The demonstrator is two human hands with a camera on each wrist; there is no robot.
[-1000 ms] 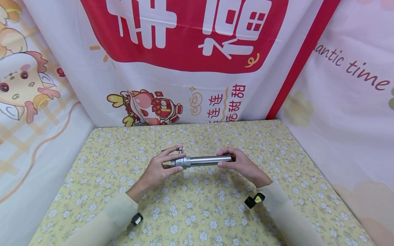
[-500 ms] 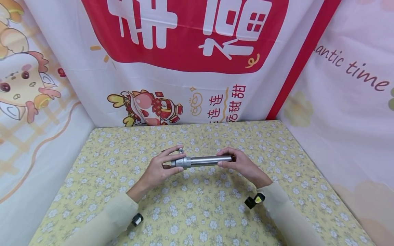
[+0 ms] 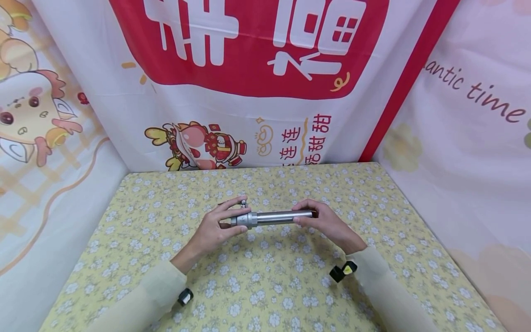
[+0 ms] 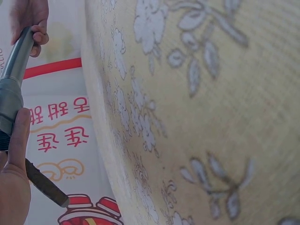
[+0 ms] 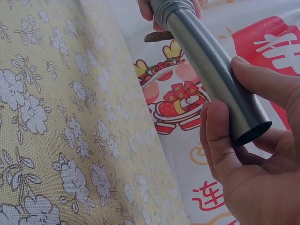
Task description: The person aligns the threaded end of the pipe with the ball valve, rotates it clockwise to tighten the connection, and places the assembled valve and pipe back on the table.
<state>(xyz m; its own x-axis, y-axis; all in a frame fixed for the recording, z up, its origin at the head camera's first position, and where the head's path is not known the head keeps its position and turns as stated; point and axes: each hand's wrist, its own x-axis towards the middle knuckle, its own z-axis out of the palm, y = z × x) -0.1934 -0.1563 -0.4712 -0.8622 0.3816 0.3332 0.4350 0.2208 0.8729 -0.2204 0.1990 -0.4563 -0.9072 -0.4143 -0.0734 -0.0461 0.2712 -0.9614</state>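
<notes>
A ball valve (image 3: 244, 220) of grey metal is joined end to end with a straight, shiny steel pipe (image 3: 274, 217), held roughly level above the cloth. My left hand (image 3: 215, 228) grips the valve body at the left, fingers over the top and thumb at the near side. Beneath that hand a dark lever handle (image 4: 47, 183) sticks out in the left wrist view. My right hand (image 3: 324, 222) pinches the pipe's far right end between thumb and fingers. The pipe's open, hollow end (image 5: 253, 133) shows in the right wrist view. How deep the pipe sits in the valve is hidden.
A yellow flowered cloth (image 3: 265, 286) covers the table under both hands. Printed fabric hangs behind (image 3: 249, 106) and along both sides, close to the table's edges. Small black devices (image 3: 343, 271) are strapped at both wrists.
</notes>
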